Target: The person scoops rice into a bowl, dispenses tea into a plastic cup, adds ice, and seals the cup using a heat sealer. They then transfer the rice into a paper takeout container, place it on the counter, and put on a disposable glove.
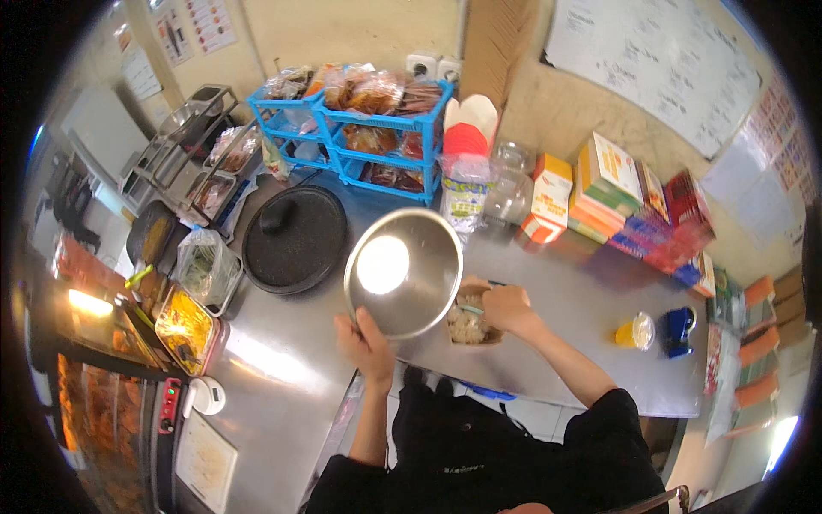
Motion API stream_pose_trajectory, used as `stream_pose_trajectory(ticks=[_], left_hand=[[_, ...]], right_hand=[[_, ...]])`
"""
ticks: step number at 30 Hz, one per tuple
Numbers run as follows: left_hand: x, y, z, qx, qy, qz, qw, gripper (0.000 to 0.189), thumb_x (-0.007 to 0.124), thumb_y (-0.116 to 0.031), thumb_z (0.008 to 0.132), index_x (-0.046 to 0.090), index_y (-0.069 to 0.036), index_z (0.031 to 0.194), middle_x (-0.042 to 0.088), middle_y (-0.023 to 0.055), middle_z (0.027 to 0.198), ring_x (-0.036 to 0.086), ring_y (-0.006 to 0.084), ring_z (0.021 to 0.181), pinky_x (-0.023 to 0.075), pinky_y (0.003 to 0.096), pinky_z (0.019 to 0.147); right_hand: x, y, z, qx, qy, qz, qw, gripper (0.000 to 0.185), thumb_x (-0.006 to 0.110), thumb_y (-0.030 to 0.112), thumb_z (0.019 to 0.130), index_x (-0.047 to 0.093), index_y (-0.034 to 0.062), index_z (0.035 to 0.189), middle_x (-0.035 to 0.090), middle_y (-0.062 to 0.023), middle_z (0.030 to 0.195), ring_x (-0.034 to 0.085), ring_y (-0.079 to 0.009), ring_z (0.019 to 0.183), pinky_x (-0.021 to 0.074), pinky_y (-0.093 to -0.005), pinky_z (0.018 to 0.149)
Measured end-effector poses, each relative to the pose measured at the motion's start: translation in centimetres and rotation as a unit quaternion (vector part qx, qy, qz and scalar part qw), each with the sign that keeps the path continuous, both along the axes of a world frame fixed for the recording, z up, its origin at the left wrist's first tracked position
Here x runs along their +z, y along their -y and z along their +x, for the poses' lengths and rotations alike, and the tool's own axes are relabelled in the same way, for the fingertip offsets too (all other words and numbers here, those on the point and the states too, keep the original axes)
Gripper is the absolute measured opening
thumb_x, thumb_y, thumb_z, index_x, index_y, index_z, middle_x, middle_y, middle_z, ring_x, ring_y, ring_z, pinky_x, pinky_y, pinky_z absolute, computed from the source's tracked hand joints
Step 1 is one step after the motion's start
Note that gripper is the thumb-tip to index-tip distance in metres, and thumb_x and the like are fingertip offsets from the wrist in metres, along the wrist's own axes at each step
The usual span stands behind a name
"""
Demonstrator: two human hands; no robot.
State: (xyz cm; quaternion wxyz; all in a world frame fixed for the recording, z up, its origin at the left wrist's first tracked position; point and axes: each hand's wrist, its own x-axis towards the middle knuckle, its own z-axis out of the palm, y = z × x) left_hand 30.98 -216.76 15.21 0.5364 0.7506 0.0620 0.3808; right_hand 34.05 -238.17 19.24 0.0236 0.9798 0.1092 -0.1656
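Observation:
My left hand (367, 345) grips the rim of a round stainless steel bowl (420, 283), which is tilted so that its inside faces the camera and looks bare. To the right of the bowl, a brown cardboard food box (476, 345) stands on the steel counter with what looks like white rice (467, 326) in it. My right hand (508, 308) is closed over the box's right side, holding a thin utensil (472, 309) whose pale end reaches into the food. The kind of utensil cannot be told.
A black round lid (295, 241) lies left of the bowl. Blue plastic baskets (385, 122) with bagged food stand behind. Cardboard boxes (610, 173) line the wall; a yellow cup (632, 333) and a blue object (679, 331) stand at right. Left are a tray of yellow food (186, 327) and a cutting board (207, 459).

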Motion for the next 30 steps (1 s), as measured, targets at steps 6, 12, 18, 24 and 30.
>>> stream_pose_trajectory(ticks=[6,12,18,24,30], left_hand=[[-2.6,-1.3,-2.4,0.045,-0.007,-0.038,0.998,0.032,0.052,-0.015,0.093,0.035,-0.004,0.068,0.032,0.0007,0.057,0.030,0.0093,0.053,0.0260,0.0290,0.047],[-3.9,-1.2,-3.4,0.066,-0.052,-0.091,0.992,0.031,0.053,-0.013,0.092,0.036,-0.003,0.069,0.035,0.0014,0.055,0.032,0.0097,0.051,0.0266,0.0284,0.046],[-3.5,-0.1,-3.0,0.066,-0.036,0.018,0.997,0.030,0.055,-0.012,0.091,0.038,-0.003,0.068,0.033,0.0031,0.052,0.032,0.0105,0.047,0.0265,0.0299,0.044],[-2.6,1.0,-2.3,0.030,-0.031,0.015,0.999,0.030,0.057,-0.011,0.089,0.039,-0.003,0.066,0.036,0.0047,0.050,0.034,0.0126,0.045,0.0281,0.0307,0.042],[-1.9,2.3,0.3,-0.056,-0.004,0.069,0.996,0.026,0.059,-0.010,0.087,0.043,-0.004,0.067,0.038,0.0101,0.050,0.036,0.0199,0.041,0.0293,0.0332,0.042]], right_hand=[[-2.6,1.3,1.0,0.102,-0.109,-0.036,0.988,0.031,0.070,0.036,0.073,0.070,0.0060,0.078,0.068,-0.0136,0.080,0.067,-0.0292,0.076,0.0526,-0.0407,0.065],[0.0,-0.3,0.6,0.052,-0.079,-0.074,0.993,0.032,0.072,0.037,0.071,0.069,0.0056,0.078,0.066,-0.0142,0.078,0.065,-0.0304,0.073,0.0510,-0.0414,0.065],[-1.2,1.7,-0.9,0.094,0.019,0.056,0.994,0.028,0.069,0.038,0.073,0.069,0.0099,0.075,0.065,-0.0128,0.070,0.065,-0.0296,0.072,0.0493,-0.0416,0.061],[-1.7,2.9,-1.1,0.031,-0.035,-0.007,0.999,0.024,0.069,0.038,0.074,0.072,0.0143,0.078,0.066,-0.0098,0.070,0.065,-0.0275,0.066,0.0487,-0.0391,0.058],[10.0,5.4,-5.0,-0.040,0.060,0.130,0.989,0.019,0.067,0.034,0.075,0.071,0.0184,0.085,0.066,-0.0052,0.072,0.064,-0.0269,0.067,0.0479,-0.0362,0.057]])
